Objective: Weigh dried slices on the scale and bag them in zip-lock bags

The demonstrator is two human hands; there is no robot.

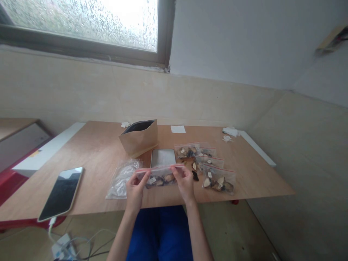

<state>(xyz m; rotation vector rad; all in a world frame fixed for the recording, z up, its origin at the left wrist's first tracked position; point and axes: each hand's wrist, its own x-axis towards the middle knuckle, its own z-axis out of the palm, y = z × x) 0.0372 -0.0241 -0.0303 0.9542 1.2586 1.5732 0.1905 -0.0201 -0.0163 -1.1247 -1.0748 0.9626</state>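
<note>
Between my hands is a clear zip bag (160,180) with a red seal strip, holding dark and tan dried pieces and a small white packet. My left hand (136,186) pinches the left end of its top edge. Thumb and fingers of my right hand (185,181) close on the same strip at the right. Behind the bag lies a flat scale-like device (163,157) with a pale top, partly covered by it. A stack of empty clear bags (119,183) is beside my left hand. To the right, several filled zip bags (219,181) lie near loose dried pieces (194,170).
An open brown paper pouch (141,137) stands at the back left. A phone (62,194) on a charging cable lies near the front left edge. White paper (178,129) and crumpled scraps (230,132) lie toward the wall. A power strip (63,247) is on the floor.
</note>
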